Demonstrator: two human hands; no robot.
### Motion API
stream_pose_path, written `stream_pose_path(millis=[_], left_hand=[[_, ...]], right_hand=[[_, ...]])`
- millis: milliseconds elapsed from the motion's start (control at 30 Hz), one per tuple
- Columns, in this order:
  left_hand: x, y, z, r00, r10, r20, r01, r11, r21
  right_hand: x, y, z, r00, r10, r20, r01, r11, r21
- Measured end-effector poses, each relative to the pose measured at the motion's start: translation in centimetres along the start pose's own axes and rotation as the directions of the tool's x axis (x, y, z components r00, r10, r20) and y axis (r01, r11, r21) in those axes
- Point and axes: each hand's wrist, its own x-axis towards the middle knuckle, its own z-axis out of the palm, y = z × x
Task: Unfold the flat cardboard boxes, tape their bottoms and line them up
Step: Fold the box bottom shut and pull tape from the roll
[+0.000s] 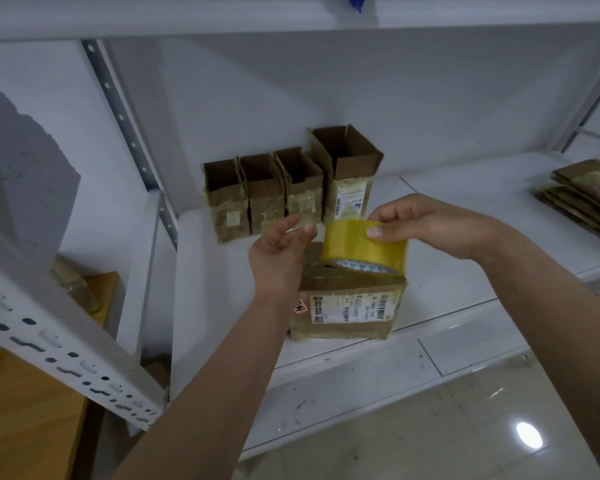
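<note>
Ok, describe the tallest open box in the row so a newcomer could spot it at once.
Start at the white shelf, then the row of four open boxes against its back wall. Take the tallest box at the row's right end: its flaps stand above the others, and a white printed label covers its front.

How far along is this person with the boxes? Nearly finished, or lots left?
Partway. Four opened boxes stand lined up at the back of the shelf. In hand: the right hand holds a yellow tape roll over a box at the shelf's front, while the left hand pinches what looks like the tape's loose end. Left: a stack of flat boxes waits on the right.
</note>
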Motion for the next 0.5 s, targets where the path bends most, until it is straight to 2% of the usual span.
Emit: stream_pose_path(millis=[133, 267, 400, 500], left_hand=[[0.0, 0.2, 0.2, 0.999, -0.017, -0.038, 0.014, 0.996, -0.083], [0.2, 0.1, -0.4, 0.996, -0.041, -0.074, 0.028, 0.985, -0.17], [0.3, -0.3, -1.1, 0.991, 0.047, -0.123, -0.055, 0.996, -0.063], [0.4, -0.7, -2.7, 0.977, 0.019, -0.213, -0.035, 0.997, -0.074]], right_hand=[[0.5, 0.5, -1.0, 0.988, -0.022, -0.152, 0.031, 0.998, 0.058], [1.8, 0.4, -0.9, 0.968, 0.055, -0.247, -0.062, 0.998, -0.019], [3.3, -0.2, -0.4, 0.961, 0.084, -0.263, -0.116, 0.987, -0.111], [4.4, -0.7, 0.5, 0.961, 0.078, -0.265, -0.128, 0.976, -0.176]])
